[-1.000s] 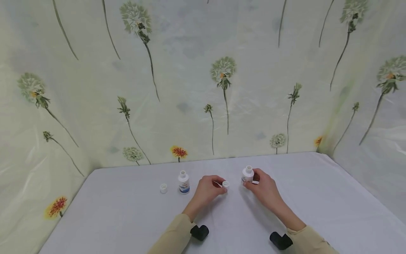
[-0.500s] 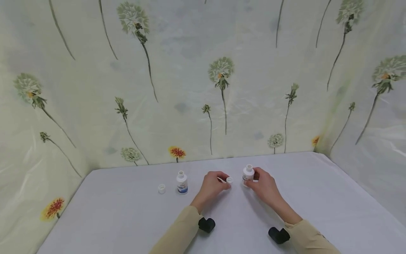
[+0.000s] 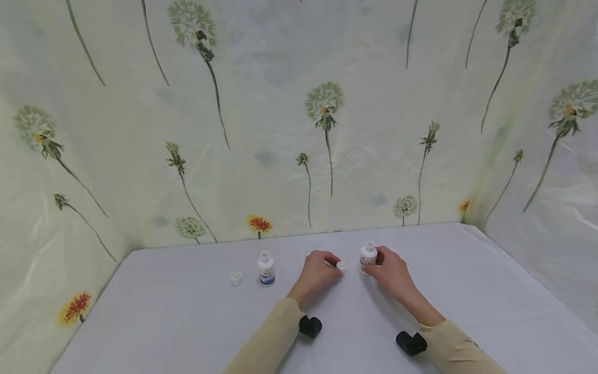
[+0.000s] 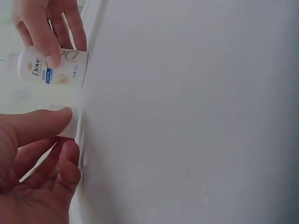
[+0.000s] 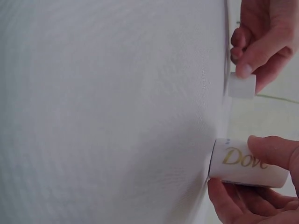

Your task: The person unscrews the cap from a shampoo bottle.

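My left hand pinches a small white bottle cap between thumb and fingers, its hollow side facing up, at the table surface. To its right, my right hand grips an uncapped white Dove bottle around its body; the bottle stands upright. The left wrist view shows the Dove label on the bottle and the thumb laid along the cap. From the right wrist, the bottle and the cap appear apart, with a gap between them.
A second uncapped white bottle with a blue-based label stands left of my left hand. Beside it a white cap lies hollow side up. A white cloth covers the table, and a flowered curtain rises behind its far edge.
My left hand has moved right with the cap, closer to the bottle. The right hand with its bottle has stayed nearly in place. The view has shifted slightly.
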Available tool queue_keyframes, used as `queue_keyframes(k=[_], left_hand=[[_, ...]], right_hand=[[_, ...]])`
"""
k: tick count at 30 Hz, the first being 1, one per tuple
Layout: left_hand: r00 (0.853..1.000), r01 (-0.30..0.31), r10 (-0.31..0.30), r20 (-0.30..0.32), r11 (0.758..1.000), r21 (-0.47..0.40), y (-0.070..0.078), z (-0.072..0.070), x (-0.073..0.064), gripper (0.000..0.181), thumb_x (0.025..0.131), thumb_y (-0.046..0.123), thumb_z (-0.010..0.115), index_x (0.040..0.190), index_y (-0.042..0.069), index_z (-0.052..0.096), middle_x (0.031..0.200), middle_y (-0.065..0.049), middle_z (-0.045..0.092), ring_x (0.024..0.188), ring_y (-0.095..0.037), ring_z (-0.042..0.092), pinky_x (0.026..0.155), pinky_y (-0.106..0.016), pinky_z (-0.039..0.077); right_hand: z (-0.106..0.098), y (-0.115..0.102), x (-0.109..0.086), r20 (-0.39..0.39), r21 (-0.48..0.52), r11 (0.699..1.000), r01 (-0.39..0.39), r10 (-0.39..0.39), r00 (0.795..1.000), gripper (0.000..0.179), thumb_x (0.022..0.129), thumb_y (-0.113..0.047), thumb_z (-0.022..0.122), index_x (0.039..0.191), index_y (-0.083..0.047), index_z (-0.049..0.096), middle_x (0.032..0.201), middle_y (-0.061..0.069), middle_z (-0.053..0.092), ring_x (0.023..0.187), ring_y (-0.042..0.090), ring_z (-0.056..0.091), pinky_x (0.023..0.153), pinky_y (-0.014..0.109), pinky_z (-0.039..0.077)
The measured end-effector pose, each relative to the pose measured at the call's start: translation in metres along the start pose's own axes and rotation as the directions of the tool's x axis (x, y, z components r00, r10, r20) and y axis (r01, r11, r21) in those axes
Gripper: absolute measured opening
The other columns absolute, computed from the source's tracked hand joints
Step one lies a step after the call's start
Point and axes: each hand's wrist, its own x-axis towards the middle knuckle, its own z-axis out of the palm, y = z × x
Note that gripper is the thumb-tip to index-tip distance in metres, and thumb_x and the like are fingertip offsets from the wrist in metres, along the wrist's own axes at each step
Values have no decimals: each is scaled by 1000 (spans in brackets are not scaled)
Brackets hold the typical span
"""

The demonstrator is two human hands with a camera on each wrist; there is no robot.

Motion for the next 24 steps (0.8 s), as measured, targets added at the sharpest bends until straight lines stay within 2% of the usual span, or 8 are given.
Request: queue_keyframes(k=[6,16,24], left_hand=[[1000,-17,17,4,1000,17,1,-1,-1,17,76,-1,79,91,4,74,76,4,64,68,-9,55,66,-24,47],[999,-43,43,26,999,1,-1,0,-1,22,76,-2,78,96,5,73,79,3,64,70,-9,57,67,-25,48],[1000,15,-15,27,1000,-2,0,-5,-7,25,80,6,79,104,5,71,88,0,65,77,-12,57,74,-28,50]], right_hand=[[-2,1,1,12,0,1000,-17,17,1000,51,88,-13,71,127,12,50,118,29,60,107,40,59,83,48,52],[-3,2,-2,22,-17,999,-33,33,999,52,90,-17,70,128,13,50,122,31,59,110,41,58,87,51,51],[-8,5,-9,0,3,1000,-26,26,1000,58,93,-23,67,138,7,46,131,29,55,119,42,54,90,50,50]])
